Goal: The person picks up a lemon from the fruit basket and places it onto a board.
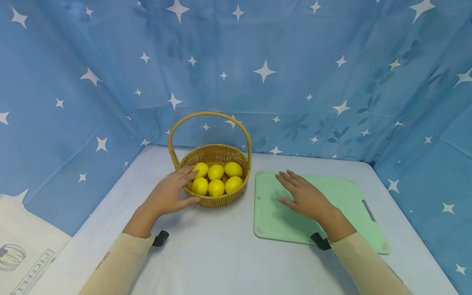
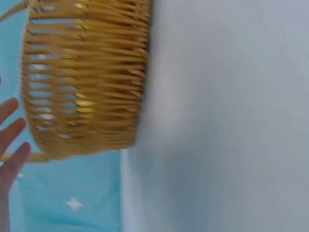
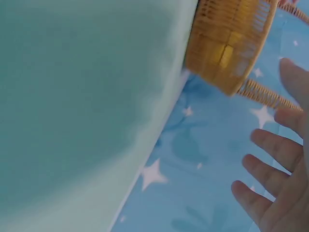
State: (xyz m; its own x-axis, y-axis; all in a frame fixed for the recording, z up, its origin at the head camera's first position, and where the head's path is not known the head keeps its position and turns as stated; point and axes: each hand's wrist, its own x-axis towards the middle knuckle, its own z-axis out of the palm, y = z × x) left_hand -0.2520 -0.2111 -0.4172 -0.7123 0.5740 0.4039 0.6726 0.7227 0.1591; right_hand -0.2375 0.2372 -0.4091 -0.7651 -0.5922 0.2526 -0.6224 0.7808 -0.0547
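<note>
A wicker basket (image 1: 212, 201) with a tall hooped handle stands toward the back of the table, holding several yellow lemons (image 1: 216, 188). My left hand (image 1: 170, 192) hovers at the basket's left front side, fingers straight and thumb apart, holding nothing. In the left wrist view its fingertips show beside the basket's woven wall (image 2: 87, 82). Over the light green cutting board (image 1: 332, 192), my right hand (image 1: 304, 197) is held with fingers extended and nothing in it. The right wrist view shows those fingers spread, with the basket (image 3: 227, 48) beyond.
A white cloth covers the table (image 1: 217, 254). Blue curtains (image 1: 295, 82) with white stars hang behind and at both sides. The board has a metallic strip (image 1: 368, 210) near its right edge. Pale fabric with printing (image 1: 26, 254) lies at the lower left.
</note>
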